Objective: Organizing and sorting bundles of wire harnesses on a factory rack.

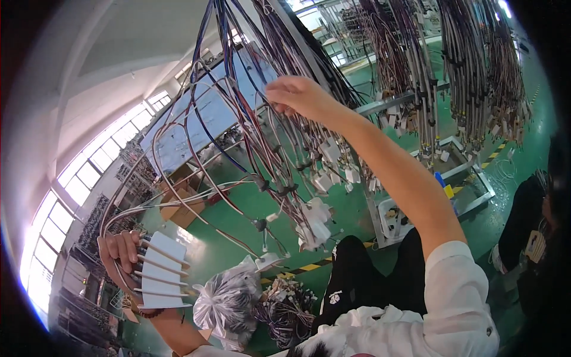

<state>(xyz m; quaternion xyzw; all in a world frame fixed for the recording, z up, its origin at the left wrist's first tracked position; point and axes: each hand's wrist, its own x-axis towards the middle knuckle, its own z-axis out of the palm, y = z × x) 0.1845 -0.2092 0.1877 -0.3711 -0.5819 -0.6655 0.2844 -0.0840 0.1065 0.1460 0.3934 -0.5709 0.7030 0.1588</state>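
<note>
At the lower left, my left hand (122, 253) is closed round the edge of a white fan-shaped piece with several tan strips (160, 271). Thin grey and white cables (128, 209) loop up from beside that hand toward a hanging bundle. My right arm reaches up across the view, and my right hand (291, 95) is at the hanging wire harnesses (244, 113), fingers curled; what they grip, if anything, is hidden. Lower on the harnesses hang black clips and white connectors (315, 220).
More harness bundles (458, 71) hang from a metal rack (383, 106) at the right. Below stand a clear plastic bag (229, 297), a pile of coiled cables (285, 312) and a cardboard box (181, 205). A person (523, 220) is at the far right.
</note>
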